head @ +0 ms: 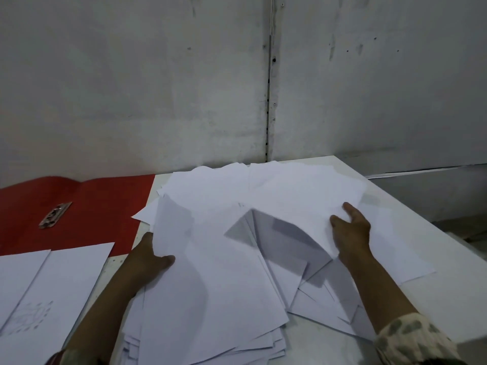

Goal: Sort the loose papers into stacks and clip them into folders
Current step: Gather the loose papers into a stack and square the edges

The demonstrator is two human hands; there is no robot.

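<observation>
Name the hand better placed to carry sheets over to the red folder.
Probably the left hand: it grips the loose paper pile at the edge nearest the red folder. The right hand lifts sheets on the pile's far side.

Paper pile (237,259) fills table (434,299) centre; bare strip right.
</observation>
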